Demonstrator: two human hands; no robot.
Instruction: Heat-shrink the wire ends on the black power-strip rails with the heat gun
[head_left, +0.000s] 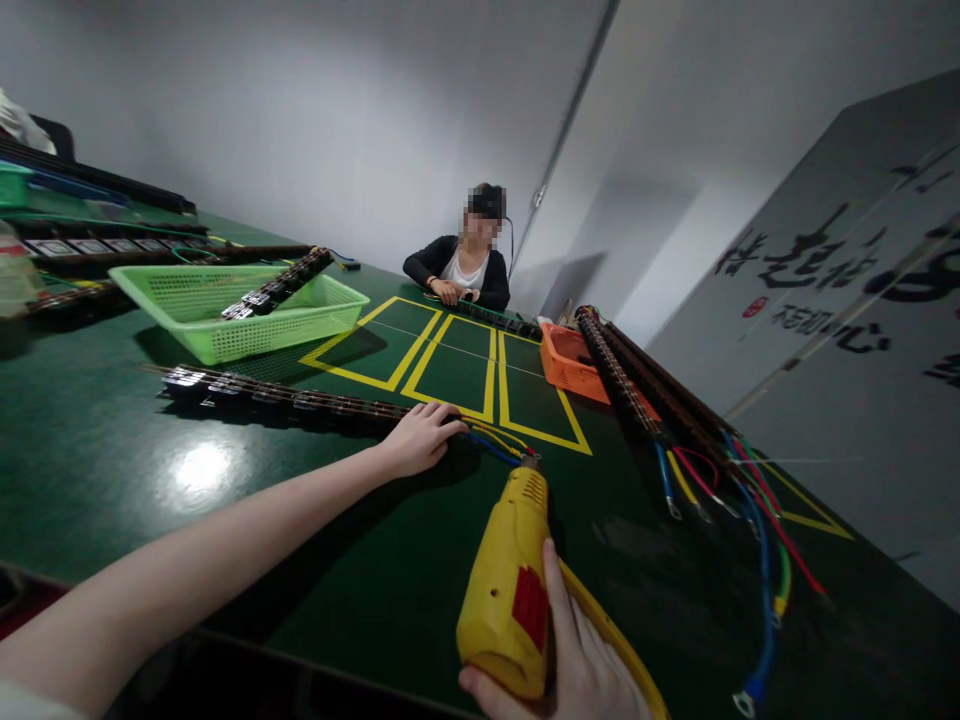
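Observation:
My left hand [420, 438] lies on the near end of a long dark strip of small modules [300, 398] on the green table, fingers curled over it. Coloured wires [495, 443] run out from that end. My right hand [585, 665] grips a yellow heat gun [510, 585] by its handle. The gun's nozzle points at the wires just right of my left hand.
A green mesh basket [187, 300] holding another strip stands at the left. An orange basket [564, 362] and long strips with coloured leads [652, 400] lie at the right. Yellow lines [491, 375] mark the table. A person [465, 270] sits at the far end.

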